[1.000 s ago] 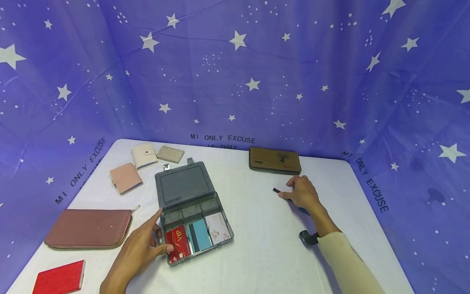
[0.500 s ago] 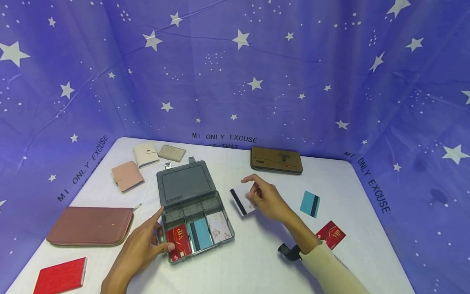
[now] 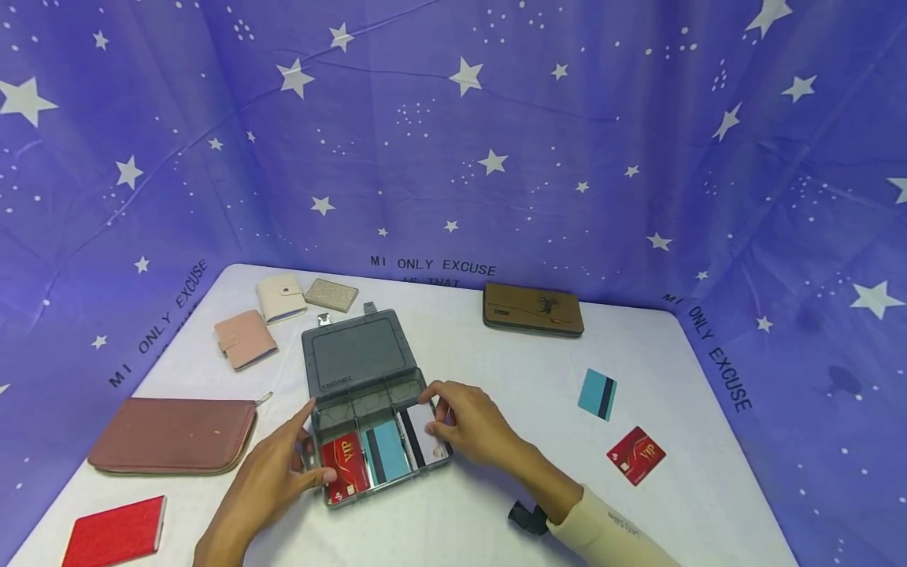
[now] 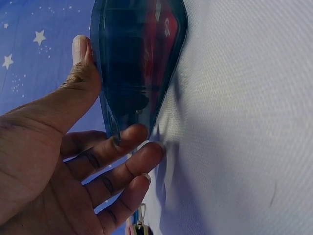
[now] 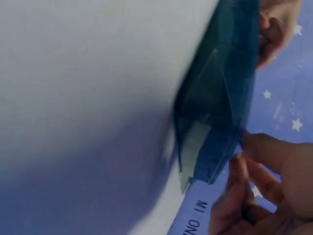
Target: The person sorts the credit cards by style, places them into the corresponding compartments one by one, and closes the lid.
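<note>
A grey see-through storage box [image 3: 375, 484] lies on the table with its lid [image 3: 361, 352] raised at the back. Its front compartments hold a red VIP card [image 3: 346, 466], a blue striped card [image 3: 386, 450] and, at right, a white card [image 3: 423, 435] with a black stripe. My right hand [image 3: 476, 425] pinches that white card at the right compartment. My left hand [image 3: 272, 472] holds the box's left side, thumb over its front corner. In the left wrist view, fingertips [image 4: 134, 134] touch the box's end. The right wrist view partly hides the card.
A second blue card [image 3: 597, 394] and red VIP card [image 3: 636, 455] lie at right. A brown wallet [image 3: 533, 309] is at the back. At left are a reddish-brown zip wallet [image 3: 173, 435], red booklet [image 3: 115, 531], pink holder [image 3: 246, 340], cream holder [image 3: 281, 298] and beige holder [image 3: 331, 294].
My right hand has carried the white striped card leftward from the table's right side into the box's right compartment. The cards at right came into view. My left hand stays on the box.
</note>
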Demonstrator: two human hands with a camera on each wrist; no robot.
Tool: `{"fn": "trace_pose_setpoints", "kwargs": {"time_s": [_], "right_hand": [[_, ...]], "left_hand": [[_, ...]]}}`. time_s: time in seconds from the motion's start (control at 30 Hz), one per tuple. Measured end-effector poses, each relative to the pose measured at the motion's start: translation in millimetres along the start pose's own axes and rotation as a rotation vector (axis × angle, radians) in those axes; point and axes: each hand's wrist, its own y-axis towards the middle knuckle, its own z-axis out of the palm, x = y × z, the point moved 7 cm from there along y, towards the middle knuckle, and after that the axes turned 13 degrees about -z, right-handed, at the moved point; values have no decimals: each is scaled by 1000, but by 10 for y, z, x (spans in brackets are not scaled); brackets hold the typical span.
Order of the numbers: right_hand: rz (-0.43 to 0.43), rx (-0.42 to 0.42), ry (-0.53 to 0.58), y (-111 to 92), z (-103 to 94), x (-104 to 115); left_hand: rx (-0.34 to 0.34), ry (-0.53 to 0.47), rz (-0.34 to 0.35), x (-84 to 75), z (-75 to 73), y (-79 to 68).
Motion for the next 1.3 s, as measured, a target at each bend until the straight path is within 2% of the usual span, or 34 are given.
{"fn": "trace_pose_setpoints", "kwargs": {"time_s": [0.13, 0.27, 0.43, 0.6, 0.7, 0.87, 1.0, 1.17, 1.3], "right_hand": [[14, 12, -209, -27, 29, 8], [12, 56, -250, -41, 61, 2], [4, 30, -115, -82, -9, -62], [36, -59, 76, -198, -245, -313], [99, -124, 107, -333, -448, -551], [233, -191, 43, -666, -835, -1013], [397, -163, -51, -1004, -1125, -1373], [603, -106, -157, -1421, -1370, -1713], [679, -85, -196, -1633, -1443, -1857]], "left_hand": [[4, 5, -1, -3, -1, -2], [7, 12, -6, -5, -1, -5], [7, 9, -7, -6, 6, -2], [1, 5, 1, -10, 8, 2], [-9, 2, 11, -14, 5, 1], [-19, 1, 23, -10, -9, -12], [-19, 1, 22, -10, -13, -14], [-18, 4, 18, -16, -9, -15], [-17, 6, 15, -10, -12, -12]]}}
